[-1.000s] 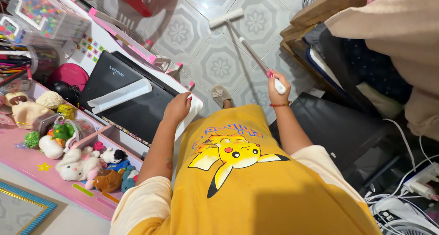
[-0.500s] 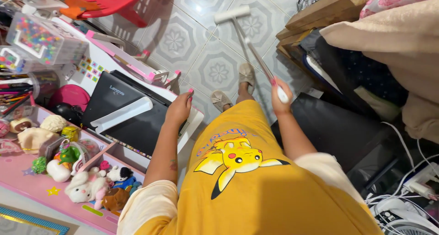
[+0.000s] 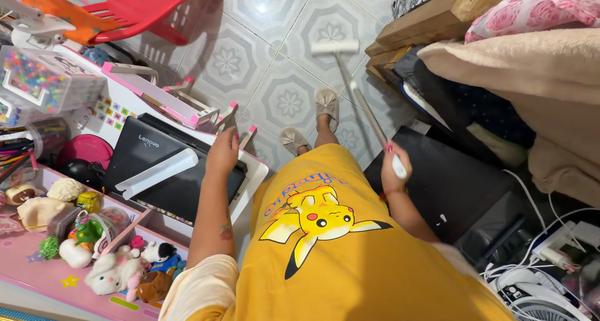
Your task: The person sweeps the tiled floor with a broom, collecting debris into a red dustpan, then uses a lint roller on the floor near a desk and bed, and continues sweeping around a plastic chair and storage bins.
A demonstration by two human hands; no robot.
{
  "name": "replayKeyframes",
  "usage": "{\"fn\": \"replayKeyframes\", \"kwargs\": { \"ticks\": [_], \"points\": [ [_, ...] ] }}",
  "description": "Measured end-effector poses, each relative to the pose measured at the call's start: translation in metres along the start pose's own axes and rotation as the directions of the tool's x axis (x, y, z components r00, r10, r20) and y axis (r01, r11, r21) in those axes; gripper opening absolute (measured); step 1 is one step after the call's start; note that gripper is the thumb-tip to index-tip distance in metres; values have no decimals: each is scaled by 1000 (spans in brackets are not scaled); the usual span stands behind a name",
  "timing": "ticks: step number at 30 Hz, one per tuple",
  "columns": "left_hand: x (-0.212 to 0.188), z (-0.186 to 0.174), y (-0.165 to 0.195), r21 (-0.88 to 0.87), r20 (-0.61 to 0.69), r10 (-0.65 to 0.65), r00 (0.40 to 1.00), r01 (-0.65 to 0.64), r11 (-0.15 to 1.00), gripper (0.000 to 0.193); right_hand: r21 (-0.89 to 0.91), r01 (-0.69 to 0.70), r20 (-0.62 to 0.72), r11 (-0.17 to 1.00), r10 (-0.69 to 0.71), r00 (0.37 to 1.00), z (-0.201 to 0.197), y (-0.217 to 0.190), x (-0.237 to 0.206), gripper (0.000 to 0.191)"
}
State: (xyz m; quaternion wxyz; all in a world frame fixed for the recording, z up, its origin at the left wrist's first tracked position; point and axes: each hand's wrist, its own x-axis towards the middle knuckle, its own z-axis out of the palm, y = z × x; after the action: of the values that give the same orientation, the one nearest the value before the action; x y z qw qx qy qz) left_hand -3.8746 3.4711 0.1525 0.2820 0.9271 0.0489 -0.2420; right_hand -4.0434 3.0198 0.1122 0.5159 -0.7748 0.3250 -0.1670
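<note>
My right hand [image 3: 392, 170] is closed around the white handle of a long-handled floor tool [image 3: 364, 102]; its white flat head [image 3: 335, 47] rests on the patterned tile floor [image 3: 284, 59] ahead of my slippered feet [image 3: 311, 118]. My left hand [image 3: 224, 153] rests with fingers loosely curled on the edge of a closed black laptop [image 3: 159, 171]. The laptop lies on a white and pink desk [image 3: 253, 171]. A white bar-shaped object [image 3: 156, 174] lies across the laptop lid. I wear a yellow shirt with a cartoon print.
A pink shelf [image 3: 62, 277] at lower left holds small toys and figurines. A red plastic chair [image 3: 159, 9] stands at the top left. A black case [image 3: 450, 183], bedding [image 3: 531, 65] and tangled cables [image 3: 550, 258] crowd the right side.
The view has tilted down and closer. The tool's head has slid further forward on the tiles, and my left hand has settled lower onto the laptop's edge.
</note>
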Motion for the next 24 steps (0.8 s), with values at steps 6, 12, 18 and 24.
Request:
{"fn": "replayKeyframes", "kwargs": {
  "ticks": [6,12,18,24],
  "points": [
    [9,20,37,55,50,62,997,-65,996,36,-44,157,-33,987,-158,987,61,-11,90,13],
    [18,17,49,67,116,39,992,-47,997,37,17,62,-117,998,-59,991,25,-26,47,9],
    [30,28,69,54,126,23,992,-30,998,36,105,92,-156,990,-75,985,67,-21,108,10],
    [36,21,80,43,137,29,990,-35,998,36,-44,173,-136,984,-178,975,67,-12,95,12]
  ]
}}
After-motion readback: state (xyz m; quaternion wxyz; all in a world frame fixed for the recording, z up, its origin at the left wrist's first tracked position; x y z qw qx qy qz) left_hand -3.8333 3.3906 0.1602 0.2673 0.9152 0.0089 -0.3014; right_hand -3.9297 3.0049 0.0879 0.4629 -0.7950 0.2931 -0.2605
